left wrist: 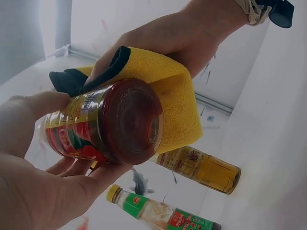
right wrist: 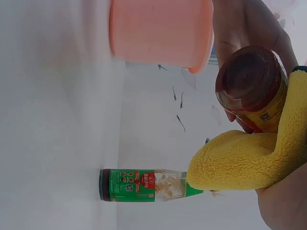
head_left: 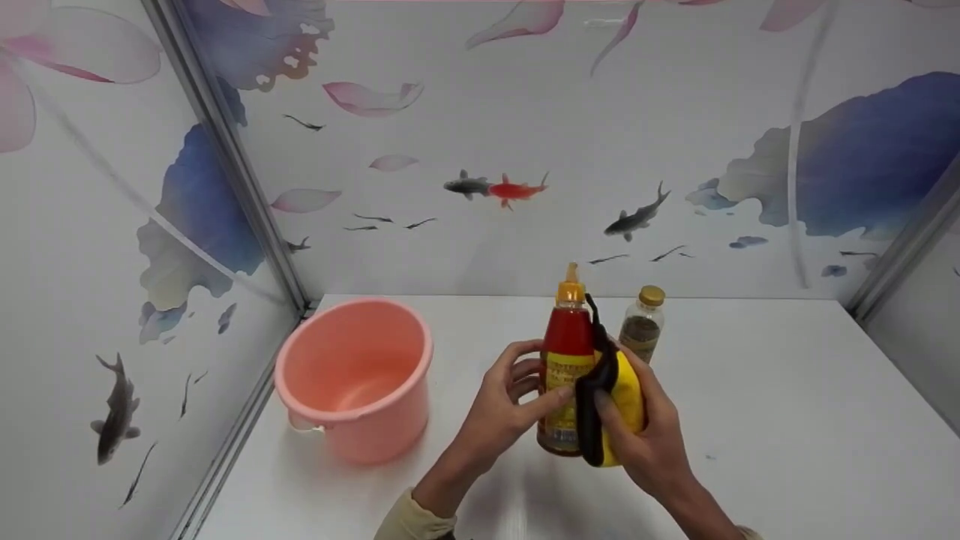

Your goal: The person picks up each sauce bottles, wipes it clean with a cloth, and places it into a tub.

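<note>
Off the table, my left hand (head_left: 491, 401) holds a squeeze bottle of red sauce (head_left: 566, 337) with a yellow cap and pointed nozzle, fingers on one side and thumb on its label. My right hand (head_left: 652, 431) grips a folded yellow cloth (head_left: 628, 397) with black edging and presses it against the bottle's right side. From below, the left wrist view shows the bottle's round base (left wrist: 132, 122) beside the cloth (left wrist: 172, 103). In the right wrist view the cloth (right wrist: 235, 163) hides part of the bottle (right wrist: 252, 81).
A pink bucket (head_left: 360, 420) stands at the left of the white table (head_left: 787, 427). Behind my right hand is a gold-capped glass bottle (head_left: 641, 330). A green-labelled bottle (left wrist: 165, 213) and an amber one (left wrist: 204, 170) appear in the left wrist view. Printed panels (head_left: 525, 247) enclose the table.
</note>
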Tool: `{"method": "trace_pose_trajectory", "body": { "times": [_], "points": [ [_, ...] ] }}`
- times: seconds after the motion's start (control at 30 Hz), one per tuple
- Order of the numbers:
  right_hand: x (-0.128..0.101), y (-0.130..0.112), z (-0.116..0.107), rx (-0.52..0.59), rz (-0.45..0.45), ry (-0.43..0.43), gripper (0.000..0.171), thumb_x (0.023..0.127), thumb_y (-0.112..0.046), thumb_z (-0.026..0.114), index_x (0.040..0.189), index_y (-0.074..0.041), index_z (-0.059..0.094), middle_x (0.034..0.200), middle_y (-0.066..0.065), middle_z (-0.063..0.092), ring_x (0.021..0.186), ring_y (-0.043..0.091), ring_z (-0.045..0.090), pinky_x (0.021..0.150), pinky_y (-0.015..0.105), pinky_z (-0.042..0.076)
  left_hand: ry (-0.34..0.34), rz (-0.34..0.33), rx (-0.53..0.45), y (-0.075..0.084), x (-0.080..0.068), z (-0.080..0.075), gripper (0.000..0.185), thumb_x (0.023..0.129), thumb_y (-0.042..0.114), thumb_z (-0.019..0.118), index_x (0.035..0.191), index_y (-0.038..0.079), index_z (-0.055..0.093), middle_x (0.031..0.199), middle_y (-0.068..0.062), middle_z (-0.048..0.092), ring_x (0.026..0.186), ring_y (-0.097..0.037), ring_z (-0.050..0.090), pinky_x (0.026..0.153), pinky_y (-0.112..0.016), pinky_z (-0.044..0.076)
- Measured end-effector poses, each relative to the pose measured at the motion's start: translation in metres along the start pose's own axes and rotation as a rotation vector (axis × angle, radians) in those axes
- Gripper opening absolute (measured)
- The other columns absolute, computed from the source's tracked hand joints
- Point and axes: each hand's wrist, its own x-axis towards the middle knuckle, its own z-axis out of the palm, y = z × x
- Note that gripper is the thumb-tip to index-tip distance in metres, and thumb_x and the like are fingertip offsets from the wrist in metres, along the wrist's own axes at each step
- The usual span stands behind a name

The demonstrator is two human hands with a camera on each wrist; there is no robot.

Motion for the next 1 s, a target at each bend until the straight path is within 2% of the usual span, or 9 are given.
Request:
{"method": "trace_pose_trajectory", "body": {
  "times": [0.2,0.37,0.7,1.0],
  "points": [
    [-0.0027,0.0005,0.0028,-0.022,-0.010,-0.007,0.069,0.100,0.000,0.073,0.161,-0.023,0.049,0.133,-0.004,0.068,0.098,0.017,0.069,0.086,0.025,0.063,0.054,0.044,-0.060,0.0009,0.0018,-0.0020,0.063,0.099,0.028,0.080,0.154,0.022,0.050,0.149,-0.006,0.060,0.129,-0.026,0.068,0.114,-0.043,0.056],
    [-0.0037,0.0001,0.0048,-0.031,-0.016,-0.034,0.071,0.100,0.000,0.074,0.162,-0.025,0.049,0.135,-0.005,0.068,0.101,0.017,0.068,0.088,0.026,0.063,0.094,0.048,-0.090,0.0020,0.0023,-0.0050,0.063,0.100,0.029,0.080,0.155,0.026,0.050,0.148,-0.007,0.057,0.128,-0.028,0.066,0.111,-0.044,0.058],
    [-0.0027,0.0013,0.0037,-0.056,-0.055,-0.045,0.074,0.101,0.000,0.072,0.165,-0.023,0.043,0.141,0.001,0.065,0.105,0.015,0.067,0.091,0.024,0.062,0.042,0.037,-0.113,0.0008,0.0021,-0.0051,0.061,0.102,0.029,0.078,0.156,0.029,0.051,0.142,-0.011,0.060,0.125,-0.029,0.068,0.100,-0.046,0.064],
    [-0.0007,0.0021,0.0039,-0.050,-0.083,-0.014,0.075,0.100,0.003,0.073,0.165,-0.022,0.045,0.144,0.000,0.065,0.104,0.016,0.067,0.090,0.024,0.062,0.012,-0.004,-0.063,-0.0001,0.0013,-0.0057,0.058,0.104,0.032,0.074,0.157,0.020,0.053,0.137,-0.011,0.066,0.122,-0.027,0.071,0.100,-0.043,0.064]
  ]
}}
